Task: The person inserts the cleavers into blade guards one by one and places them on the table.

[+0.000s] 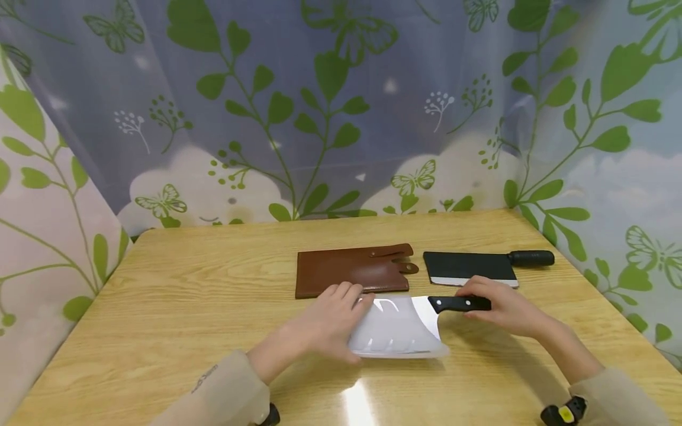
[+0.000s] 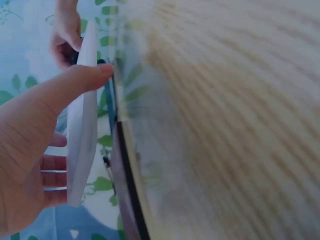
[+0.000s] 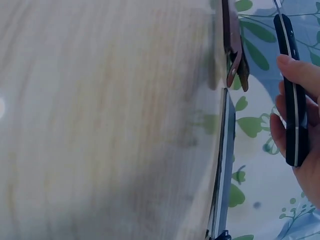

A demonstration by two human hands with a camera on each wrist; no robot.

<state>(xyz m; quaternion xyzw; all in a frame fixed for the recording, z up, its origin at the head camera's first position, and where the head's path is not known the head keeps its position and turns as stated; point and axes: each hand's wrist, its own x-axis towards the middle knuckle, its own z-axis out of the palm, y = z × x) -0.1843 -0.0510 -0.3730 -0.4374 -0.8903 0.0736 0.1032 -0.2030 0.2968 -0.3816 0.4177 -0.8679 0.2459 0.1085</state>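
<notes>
A cleaver [image 1: 426, 312] with a black riveted handle has its blade in a whitish translucent blade cover [image 1: 399, 331]; bare metal shows near the handle. Both hands hold it up off the table, handle to the right. My left hand [image 1: 329, 324] grips the cover's left end, thumb on one side and fingers on the other, as the left wrist view also shows of the cover [image 2: 82, 130]. My right hand [image 1: 503, 306] holds the handle [image 3: 291, 95], thumb on one face and fingers curled around the other. The blade's edge is hidden inside the cover.
Behind the cleaver, a brown leather sheath [image 1: 346, 272] with a snap strap lies flat on the wooden table [image 1: 213, 284]. To its right lies a second cleaver [image 1: 469, 266] with a black blade and pale edge. A leaf-patterned curtain [image 1: 319, 118] hangs behind the table.
</notes>
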